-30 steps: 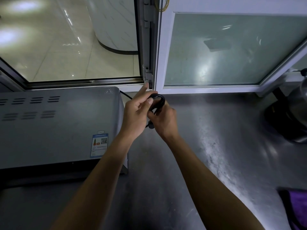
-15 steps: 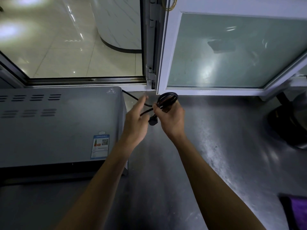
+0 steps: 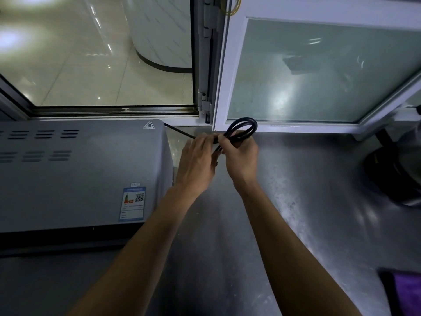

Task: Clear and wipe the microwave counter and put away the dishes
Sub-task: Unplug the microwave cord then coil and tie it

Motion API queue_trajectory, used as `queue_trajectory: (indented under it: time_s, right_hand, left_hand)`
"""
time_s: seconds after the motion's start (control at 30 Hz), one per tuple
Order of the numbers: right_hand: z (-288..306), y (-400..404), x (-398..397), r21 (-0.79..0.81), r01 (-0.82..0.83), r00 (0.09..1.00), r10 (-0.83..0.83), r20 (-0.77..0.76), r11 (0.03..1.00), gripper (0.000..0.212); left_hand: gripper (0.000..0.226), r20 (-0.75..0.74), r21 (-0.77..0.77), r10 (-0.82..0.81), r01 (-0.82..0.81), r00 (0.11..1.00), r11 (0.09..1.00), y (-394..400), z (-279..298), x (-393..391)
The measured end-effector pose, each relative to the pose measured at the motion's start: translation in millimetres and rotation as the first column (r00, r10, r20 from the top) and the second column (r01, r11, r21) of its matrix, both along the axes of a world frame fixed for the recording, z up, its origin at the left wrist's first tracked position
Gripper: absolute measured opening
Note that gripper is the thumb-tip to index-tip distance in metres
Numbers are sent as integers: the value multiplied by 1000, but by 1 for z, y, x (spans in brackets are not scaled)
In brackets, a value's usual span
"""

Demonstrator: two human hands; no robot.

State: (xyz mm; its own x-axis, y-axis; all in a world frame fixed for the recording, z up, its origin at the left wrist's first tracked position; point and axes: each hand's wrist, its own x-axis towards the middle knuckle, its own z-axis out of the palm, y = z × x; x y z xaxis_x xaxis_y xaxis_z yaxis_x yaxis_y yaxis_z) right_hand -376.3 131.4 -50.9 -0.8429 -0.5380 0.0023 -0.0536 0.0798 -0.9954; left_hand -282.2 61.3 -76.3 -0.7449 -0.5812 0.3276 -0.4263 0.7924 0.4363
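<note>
- Steel counter (image 3: 307, 201) runs under a window, with the microwave (image 3: 79, 174) on its left side.
- Right hand (image 3: 241, 156) grips the looped black cord (image 3: 242, 128) beside the microwave.
- Left hand (image 3: 197, 165) touches the cord with loose fingers.
- Keep loops tight, then tuck them behind.

Single head view looks steeply down, close over the counter (image 3: 284, 201).

One microwave (image 3: 79, 174) sits left of the hands, with one label sticker (image 3: 132, 204) on it. Two hands: left hand (image 3: 197, 165), right hand (image 3: 241, 158). One black cord (image 3: 242, 128) between them. One purple cloth (image 3: 407, 293) lies below right.
</note>
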Motion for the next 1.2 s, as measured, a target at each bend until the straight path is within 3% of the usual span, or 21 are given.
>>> queue_trajectory:
  time_s: [0.3, 0.43, 0.6, 0.77, 0.87, 0.97, 1.07, 1.2]
  right_hand:
    - [2, -7, -1, -6, 31, 997, -31, 69, 999, 13]
    - [5, -9, -2, -12, 40, 996, -39, 75, 999, 10]
    - [4, -10, -5, -32, 27, 994, -23, 111, 999, 9]
    - [3, -12, -6, -72, 61, 984, -48, 169, 995, 40]
    - [3, -5, -12, -33, 90, 993, -87, 78, 995, 60]
    - [4, 5, -23, 24, 99, 994, -97, -55, 995, 48]
    - [6, 7, -26, 18, 70, 995, -68, -74, 997, 33]
    - [9, 2, -25, 17, 36, 996, -35, -87, 999, 35]
  left_hand:
    - [42, -47, -61, 3, -6, 999, 998, -4, -7, -6]
    - [31, -58, -75, 89, -94, 994, 993, -3, -7, -16]
    - [23, -44, -151, 72, -78, 996, 985, -5, -4, -13]
    - [26, 53, -128, 68, -61, 996, 990, -9, -3, -12]
    - [20, 105, -114, 84, -72, 991, 991, -11, -7, -12]
    - [14, 130, -108, 65, -51, 989, 993, -10, -10, -12]
    - [11, 160, -117, 44, -26, 986, 993, -10, -12, -12]
    - [8, 167, -85, 55, -41, 984, 996, -14, -8, -11]
